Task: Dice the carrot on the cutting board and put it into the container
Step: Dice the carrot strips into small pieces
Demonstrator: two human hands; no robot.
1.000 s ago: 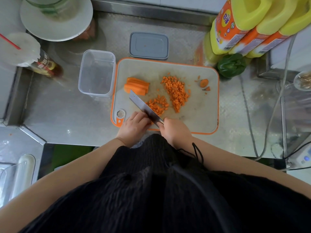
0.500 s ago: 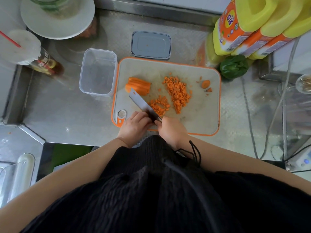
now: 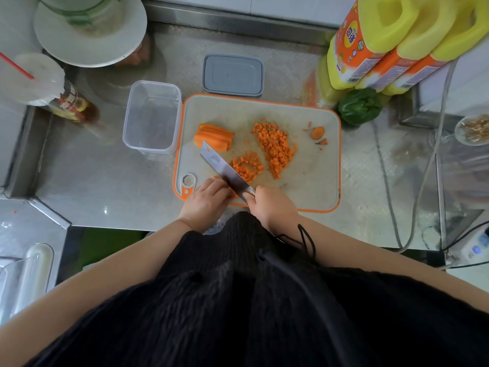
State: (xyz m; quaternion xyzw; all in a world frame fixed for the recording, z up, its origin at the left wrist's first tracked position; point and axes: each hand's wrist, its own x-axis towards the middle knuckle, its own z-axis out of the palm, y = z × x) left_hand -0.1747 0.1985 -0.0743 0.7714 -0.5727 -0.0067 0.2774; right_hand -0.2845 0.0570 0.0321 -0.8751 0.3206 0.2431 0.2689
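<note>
A broad steel cleaver [image 3: 225, 172] is gripped at its handle by the right hand [image 3: 272, 206], while carrot strips are held down by the curled fingers [image 3: 215, 188] of the left hand [image 3: 206, 201] at the near edge of the orange-rimmed grey cutting board [image 3: 312, 181]. Two heaps of diced orange carrot [image 3: 275, 149] and a stack of uncut carrot slabs [image 3: 214, 136] are seen on the board, and the clear rectangular plastic container [image 3: 152, 116] is set just beside it on the steel worktop [image 3: 105, 181].

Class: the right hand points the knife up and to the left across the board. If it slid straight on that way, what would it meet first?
Probably the stack of carrot slices, just beyond the knife tip; height above the board is unclear.
</note>
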